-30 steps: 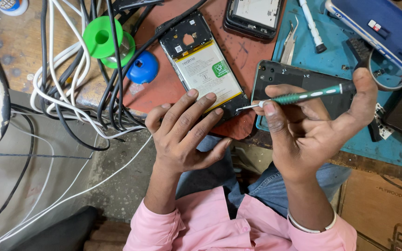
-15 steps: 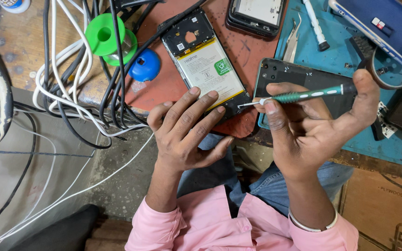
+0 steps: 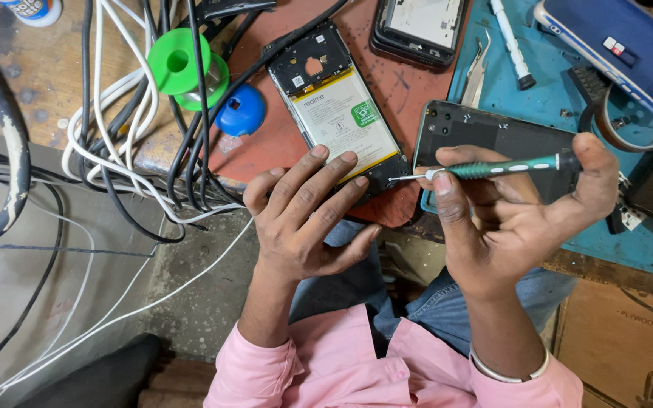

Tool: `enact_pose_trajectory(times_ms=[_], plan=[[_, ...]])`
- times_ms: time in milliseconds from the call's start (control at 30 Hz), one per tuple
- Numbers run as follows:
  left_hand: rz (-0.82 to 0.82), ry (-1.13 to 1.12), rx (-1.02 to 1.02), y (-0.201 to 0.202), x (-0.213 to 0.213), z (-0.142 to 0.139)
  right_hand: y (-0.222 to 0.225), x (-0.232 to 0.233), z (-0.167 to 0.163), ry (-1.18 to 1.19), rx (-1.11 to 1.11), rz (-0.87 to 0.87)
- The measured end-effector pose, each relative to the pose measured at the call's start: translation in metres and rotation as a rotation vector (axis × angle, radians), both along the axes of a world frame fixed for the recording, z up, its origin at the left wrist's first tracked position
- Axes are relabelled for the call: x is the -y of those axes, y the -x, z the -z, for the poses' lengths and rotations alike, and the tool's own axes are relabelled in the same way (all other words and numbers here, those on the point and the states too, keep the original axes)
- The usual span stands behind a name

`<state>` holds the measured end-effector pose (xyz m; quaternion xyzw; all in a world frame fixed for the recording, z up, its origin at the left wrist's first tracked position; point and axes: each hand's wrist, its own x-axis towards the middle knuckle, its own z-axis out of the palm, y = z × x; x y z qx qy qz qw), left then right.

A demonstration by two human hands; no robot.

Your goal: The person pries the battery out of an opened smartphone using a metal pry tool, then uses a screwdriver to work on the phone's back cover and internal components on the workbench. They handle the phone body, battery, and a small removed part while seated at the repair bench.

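Opened phone [image 3: 339, 113] lies back-up on the red mat [image 3: 410, 79], just past the left hand [image 3: 304, 219], whose flat, spread fingertips [image 3: 317, 153] press its near end. Right hand [image 3: 515, 215] pinches a green screwdriver [image 3: 493, 168]; tip at the phone's lower right corner, probably touching. Dark back cover [image 3: 493, 132] sits behind that hand.

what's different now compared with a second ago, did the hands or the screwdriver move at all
Almost nothing. The right hand holds the green screwdriver level as before, its tip at the lower right corner of the opened phone. The left hand rests its fingers on the phone's lower edge, unmoved. The black back cover, the tweezers and the cables lie where they were.
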<state>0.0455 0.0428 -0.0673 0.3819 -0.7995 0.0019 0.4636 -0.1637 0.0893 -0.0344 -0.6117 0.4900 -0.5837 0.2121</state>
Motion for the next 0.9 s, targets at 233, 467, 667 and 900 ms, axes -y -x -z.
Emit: enact_pose_trajectory(times_ms=[233,467,667,900], plan=[[0.015,0.01,0.012,-0.002,0.001,-0.001,0.001,-0.001,0.002,-0.002,0.007,0.005],[0.009,0.023,0.038,-0.003,0.0,-0.004,0.001,-0.004,0.005,-0.002,-0.003,0.012],[0.013,0.019,0.034,-0.003,0.0,-0.004,0.003,0.0,0.004,0.018,-0.048,0.006],[0.007,0.018,0.043,-0.003,0.0,-0.004,-0.002,0.003,-0.005,0.023,-0.073,0.011]])
